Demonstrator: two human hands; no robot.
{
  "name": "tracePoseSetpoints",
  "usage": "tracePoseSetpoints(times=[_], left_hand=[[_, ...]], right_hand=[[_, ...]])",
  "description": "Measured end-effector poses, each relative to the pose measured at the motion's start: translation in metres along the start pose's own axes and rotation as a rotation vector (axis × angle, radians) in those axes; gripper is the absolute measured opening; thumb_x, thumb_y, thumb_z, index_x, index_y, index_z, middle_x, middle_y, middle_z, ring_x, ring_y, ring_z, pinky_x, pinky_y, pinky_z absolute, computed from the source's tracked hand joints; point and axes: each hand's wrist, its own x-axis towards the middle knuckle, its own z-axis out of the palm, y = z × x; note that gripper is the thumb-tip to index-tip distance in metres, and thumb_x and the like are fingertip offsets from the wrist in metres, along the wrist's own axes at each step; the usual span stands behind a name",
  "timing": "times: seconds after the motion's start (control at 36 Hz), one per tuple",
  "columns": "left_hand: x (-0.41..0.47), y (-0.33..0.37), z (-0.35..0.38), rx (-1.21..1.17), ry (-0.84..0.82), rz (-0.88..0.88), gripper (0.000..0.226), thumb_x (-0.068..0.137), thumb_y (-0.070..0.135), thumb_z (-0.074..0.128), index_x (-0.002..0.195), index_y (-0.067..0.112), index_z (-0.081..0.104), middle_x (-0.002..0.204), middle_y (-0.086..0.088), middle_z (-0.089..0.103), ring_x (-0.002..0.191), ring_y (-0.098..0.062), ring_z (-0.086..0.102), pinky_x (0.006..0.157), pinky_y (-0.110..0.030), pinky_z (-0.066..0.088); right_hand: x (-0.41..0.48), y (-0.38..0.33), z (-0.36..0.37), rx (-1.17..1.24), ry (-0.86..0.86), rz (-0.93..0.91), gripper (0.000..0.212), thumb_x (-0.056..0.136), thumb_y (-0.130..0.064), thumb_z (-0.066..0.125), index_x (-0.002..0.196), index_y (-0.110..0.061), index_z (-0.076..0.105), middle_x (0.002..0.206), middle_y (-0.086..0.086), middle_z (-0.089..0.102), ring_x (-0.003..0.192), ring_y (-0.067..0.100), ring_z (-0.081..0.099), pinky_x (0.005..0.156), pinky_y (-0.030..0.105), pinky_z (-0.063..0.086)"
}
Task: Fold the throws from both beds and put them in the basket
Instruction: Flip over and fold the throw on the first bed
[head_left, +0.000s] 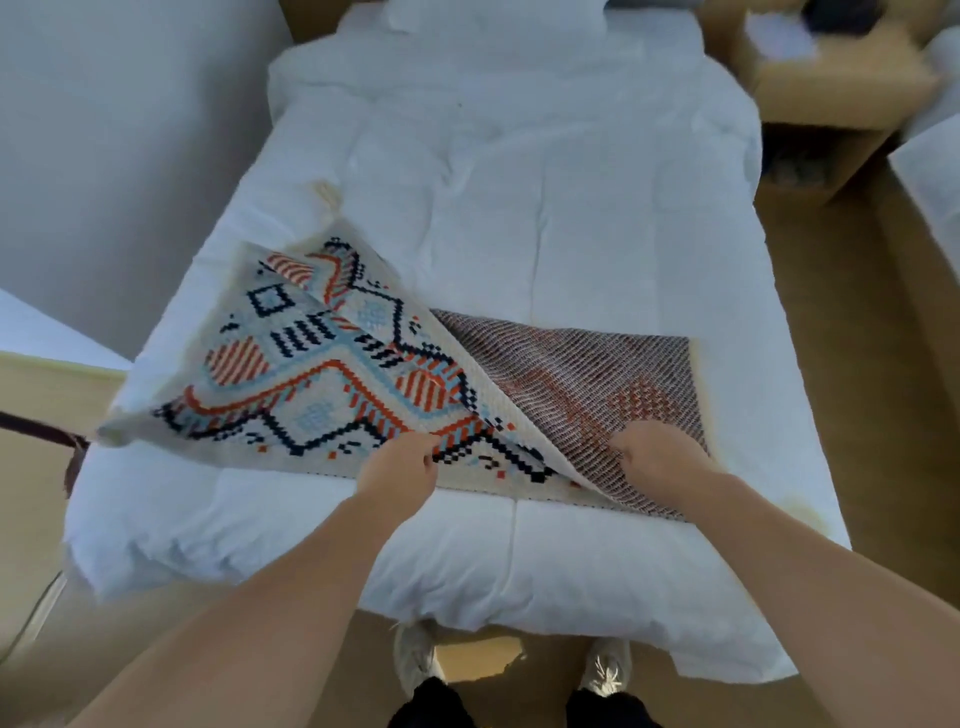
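A woven throw (322, 374) with an orange, navy and light-blue pattern lies across the foot of a white bed (519, 182). Its left part shows the patterned face, lifted and folded over. Its right part (597, 374) lies flat with the dull reddish-brown underside up. My left hand (402, 465) pinches the patterned layer near the throw's near edge. My right hand (657, 452) presses down on the underside at the right, fingers curled into the cloth. No basket is in view.
A wooden nightstand (831, 88) with white items on top stands at the upper right, and the corner of a second white bed (930, 176) shows at the right edge. A wall runs along the left. My shoes (415, 657) stand on the wooden floor at the bed's foot.
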Motion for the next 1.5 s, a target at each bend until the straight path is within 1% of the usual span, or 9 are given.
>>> tracePoseSetpoints(times=[0.17,0.25,0.33,0.56,0.69,0.78,0.94,1.19,1.5], left_hand=[[-0.007,-0.068,-0.056,0.025,0.003,-0.002,0.036,0.096,0.018,0.039,0.129,0.021,0.055,0.126,-0.001,0.060,0.095,-0.021,0.062,0.075,-0.032,0.052],[-0.005,-0.093,-0.077,0.029,0.032,0.001,0.038,0.096,0.017,0.039,0.131,0.022,0.054,0.128,-0.001,0.060,0.098,-0.021,0.062,0.075,-0.030,0.051],[0.002,-0.111,-0.092,0.031,0.028,-0.018,0.039,0.097,0.017,0.039,0.134,0.022,0.051,0.129,-0.001,0.059,0.098,-0.023,0.062,0.070,-0.028,0.047],[0.034,-0.132,-0.119,0.131,0.091,-0.049,0.039,0.096,0.019,0.040,0.133,0.026,0.050,0.126,0.002,0.061,0.077,-0.015,0.061,0.055,-0.025,0.044],[0.053,-0.144,-0.129,0.138,0.101,-0.072,0.041,0.096,0.021,0.040,0.135,0.026,0.048,0.129,0.001,0.059,0.102,-0.018,0.062,0.074,-0.030,0.052],[0.068,-0.154,-0.133,0.124,0.115,-0.077,0.040,0.096,0.023,0.040,0.135,0.028,0.047,0.130,0.003,0.058,0.099,-0.018,0.062,0.069,-0.028,0.049],[0.108,-0.177,-0.143,0.110,0.082,-0.022,0.041,0.096,0.020,0.040,0.137,0.023,0.045,0.137,0.002,0.051,0.113,-0.017,0.055,0.086,-0.032,0.051],[0.266,-0.244,-0.161,0.219,0.017,0.141,0.047,0.099,0.022,0.032,0.145,0.019,0.031,0.154,0.001,0.029,0.141,-0.017,0.024,0.117,-0.034,0.020],[0.441,-0.340,-0.140,0.406,-0.041,0.402,0.057,0.100,0.047,0.007,0.151,0.023,-0.001,0.160,0.000,-0.005,0.146,-0.018,-0.011,0.118,-0.039,-0.008]], right_hand=[[0.016,-0.088,-0.007,0.024,0.009,0.022,0.027,0.086,-0.002,0.043,0.063,-0.016,0.047,0.070,0.000,0.055,0.071,0.023,0.058,0.062,0.034,0.049],[0.029,-0.120,-0.012,0.037,0.044,-0.010,0.023,0.090,-0.008,0.041,0.085,-0.013,0.063,0.086,0.003,0.062,0.082,0.024,0.060,0.071,0.037,0.052],[0.044,-0.143,-0.018,0.052,0.056,-0.025,0.027,0.091,-0.013,0.040,0.099,-0.014,0.066,0.097,0.004,0.065,0.088,0.025,0.061,0.076,0.039,0.053],[0.100,-0.173,-0.038,0.007,0.077,-0.072,0.025,0.090,-0.012,0.040,0.092,-0.017,0.064,0.091,0.000,0.063,0.084,0.022,0.062,0.074,0.035,0.053],[0.134,-0.185,-0.051,0.001,0.054,-0.084,0.022,0.092,-0.013,0.041,0.087,-0.017,0.062,0.089,0.000,0.062,0.083,0.021,0.060,0.071,0.033,0.050],[0.155,-0.191,-0.057,-0.009,0.038,-0.076,0.019,0.091,-0.013,0.043,0.081,-0.019,0.058,0.086,-0.002,0.061,0.079,0.019,0.059,0.065,0.030,0.046],[0.200,-0.205,-0.069,0.007,0.027,-0.048,0.026,0.091,-0.014,0.042,0.100,-0.017,0.066,0.098,0.002,0.065,0.085,0.020,0.061,0.072,0.034,0.054],[0.322,-0.249,-0.073,-0.005,0.015,0.061,0.033,0.096,-0.016,0.037,0.117,-0.014,0.062,0.109,0.006,0.062,0.096,0.023,0.060,0.081,0.035,0.052],[0.507,-0.321,-0.029,0.112,0.062,0.161,0.037,0.099,-0.015,0.037,0.134,-0.013,0.049,0.137,0.010,0.051,0.117,0.028,0.054,0.095,0.037,0.046]])
